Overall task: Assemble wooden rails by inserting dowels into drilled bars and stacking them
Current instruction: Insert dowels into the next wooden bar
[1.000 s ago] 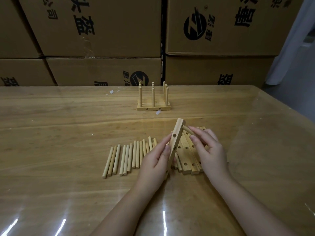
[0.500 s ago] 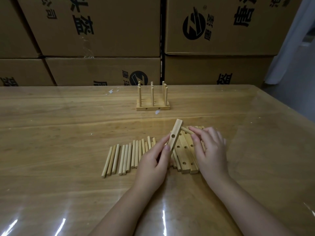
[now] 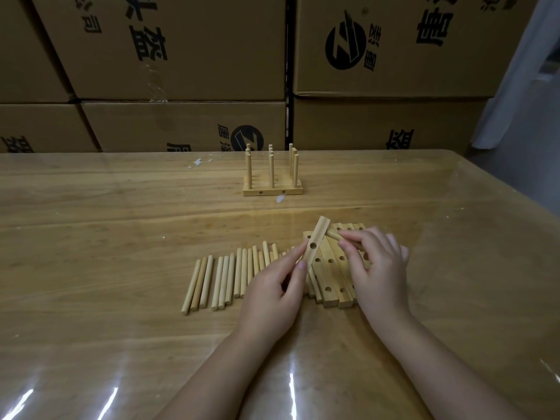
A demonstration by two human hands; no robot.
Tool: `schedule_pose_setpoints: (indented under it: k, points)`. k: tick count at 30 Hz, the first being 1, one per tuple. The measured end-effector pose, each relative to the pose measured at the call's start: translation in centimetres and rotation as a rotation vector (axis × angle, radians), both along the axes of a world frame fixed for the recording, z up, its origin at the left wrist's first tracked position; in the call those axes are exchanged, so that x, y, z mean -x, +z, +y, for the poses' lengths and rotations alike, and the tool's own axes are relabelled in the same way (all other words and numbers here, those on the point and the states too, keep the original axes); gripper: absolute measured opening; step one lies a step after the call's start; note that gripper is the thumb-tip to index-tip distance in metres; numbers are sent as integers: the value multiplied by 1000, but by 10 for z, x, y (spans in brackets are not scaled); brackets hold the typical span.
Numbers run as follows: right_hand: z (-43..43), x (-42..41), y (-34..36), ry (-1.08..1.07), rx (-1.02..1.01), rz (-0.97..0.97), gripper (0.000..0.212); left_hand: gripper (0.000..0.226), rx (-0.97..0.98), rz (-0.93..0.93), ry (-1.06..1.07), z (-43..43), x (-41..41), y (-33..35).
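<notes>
Writing on the boxes: the cardboard boxes [image 3: 181, 47] carry big black Chinese characters that stand upside down, and I cannot read them with any certainty.
Logo: a round black logo [image 3: 345, 47] with a slanted, Z-like mark shows on the upper box behind the pile of drilled bars [image 3: 336, 286]. A second one sits on a lower box, further left.
Table: the table [image 3: 91, 237] is pale streaky wood under a glossy clear cover, and bright streaks of light glint on it nearer me than the pile.
Room: the boxes are stacked like a wall along the table's far edge. A pale curtain [image 3: 530, 71] hangs beyond the pile to the right.
Scraps: small white scraps [image 3: 198, 162] lie on the table far behind the pile.
Left hand: the left hand [image 3: 272, 295] is at the pile's left edge. Its fingers [image 3: 285, 261] and thumb pinch one drilled bar [image 3: 315, 241], which tilts up over the pile.
Right hand: the right hand [image 3: 378, 265] is over the pile, its fingers gripping a dowel [image 3: 332, 234] whose tip meets the held bar near its upper end. I cannot tell whether the tip is in a hole.
Loose dowels: the loose dowels [image 3: 224, 280] lie side by side, just left of the pile.
Finished rails: the finished rails [image 3: 272, 189] sit well behind the pile with their dowels upright.
</notes>
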State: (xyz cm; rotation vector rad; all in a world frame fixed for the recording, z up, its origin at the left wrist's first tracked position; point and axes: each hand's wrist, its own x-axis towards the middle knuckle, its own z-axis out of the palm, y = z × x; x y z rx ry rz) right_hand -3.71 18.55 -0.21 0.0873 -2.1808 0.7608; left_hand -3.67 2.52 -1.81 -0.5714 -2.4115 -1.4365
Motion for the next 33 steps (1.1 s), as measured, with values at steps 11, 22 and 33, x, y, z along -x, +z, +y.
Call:
schedule_pose_setpoints:
  k: [11, 22, 33]
  points:
    - [-3, -1, -2, 82, 148, -81, 13, 37, 66, 18, 4, -4, -2, 2]
    - [1, 3, 3, 247, 486, -122, 33, 31, -300, -209, -9, -7, 8, 1]
    - [10, 6, -3, 154, 302, -74, 8, 32, -378, -211, 79, -7, 11, -4]
